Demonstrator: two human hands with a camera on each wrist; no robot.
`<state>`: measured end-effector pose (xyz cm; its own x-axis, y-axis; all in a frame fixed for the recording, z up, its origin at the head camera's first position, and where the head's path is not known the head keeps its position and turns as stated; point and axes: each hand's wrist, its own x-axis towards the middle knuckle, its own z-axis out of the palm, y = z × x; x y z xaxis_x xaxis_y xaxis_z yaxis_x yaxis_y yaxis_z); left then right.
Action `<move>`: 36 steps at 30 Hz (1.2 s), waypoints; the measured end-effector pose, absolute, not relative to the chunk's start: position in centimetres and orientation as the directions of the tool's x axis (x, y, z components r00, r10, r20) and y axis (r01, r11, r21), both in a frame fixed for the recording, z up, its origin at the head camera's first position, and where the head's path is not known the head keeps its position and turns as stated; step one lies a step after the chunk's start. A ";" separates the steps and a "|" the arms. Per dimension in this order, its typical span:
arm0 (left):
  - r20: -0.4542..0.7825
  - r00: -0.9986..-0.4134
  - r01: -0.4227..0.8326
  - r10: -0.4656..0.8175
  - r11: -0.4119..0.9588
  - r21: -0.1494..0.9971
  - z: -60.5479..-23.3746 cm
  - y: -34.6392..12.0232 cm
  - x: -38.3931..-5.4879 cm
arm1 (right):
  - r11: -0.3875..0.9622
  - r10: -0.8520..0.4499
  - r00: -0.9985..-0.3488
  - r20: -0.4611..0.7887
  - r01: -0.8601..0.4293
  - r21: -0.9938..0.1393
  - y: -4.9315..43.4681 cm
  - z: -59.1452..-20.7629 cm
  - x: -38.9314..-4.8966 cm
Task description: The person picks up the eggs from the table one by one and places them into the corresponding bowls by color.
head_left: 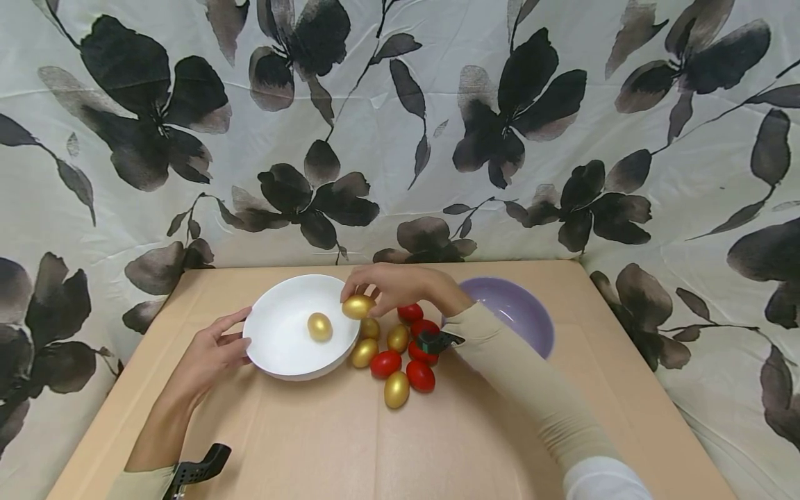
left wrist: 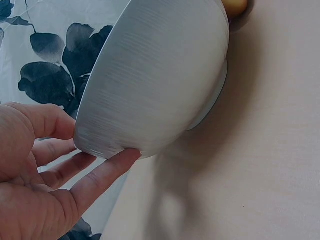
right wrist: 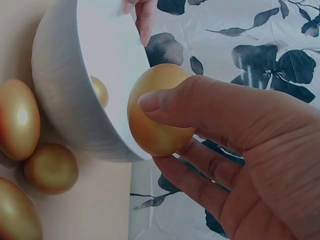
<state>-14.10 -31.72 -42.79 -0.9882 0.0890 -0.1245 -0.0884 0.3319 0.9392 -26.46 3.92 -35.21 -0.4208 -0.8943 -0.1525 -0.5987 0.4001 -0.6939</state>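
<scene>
Two black wrist mounts are noted, the left one nearest me and the right one further out, above the eggs. My sleeves are cream; the right sleeve crosses the light wooden table diagonally.

Nearest of the loose items: one metallic gold egg, lying on its own end of a loose cluster. Beyond it I count five red eggs and three further gold eggs, several touching or overlapping in view; my right wrist partly covers some of the reds.

My left hand holds the white bowl at its left side, thumb at the rim, fingertips against the outer wall, fingers spaced apart. Inside the bowl lies a single gold egg.

My right hand has thumb and fingers clamped on another gold egg, the held egg, positioned at the bowl's right rim. Whether it touches the rim, I cannot tell.

To the right, a glossy purple bowl sits partly behind my right forearm. Furthest off, a white cloth printed with dark flowers hangs behind the table, creased in places.
</scene>
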 end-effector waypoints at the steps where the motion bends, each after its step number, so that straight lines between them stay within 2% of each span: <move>1: -0.124 -0.988 -0.088 0.089 0.335 0.938 -42.8 -31.7 -14.1 | 0.399 -0.895 -0.418 -0.153 -0.601 -0.692 3.8 -35.2 -26.4; 24: -0.135 -0.988 -0.101 0.073 0.352 0.931 -42.7 -31.6 -14.1 | 0.364 -0.923 -0.353 -0.150 -0.685 -0.631 1.2 -35.6 -26.2; 36: -0.136 -0.988 -0.101 0.077 0.348 0.932 -42.8 -31.6 -14.1 | 0.373 -0.922 -0.342 -0.180 -0.669 -0.643 0.1 -36.5 -25.9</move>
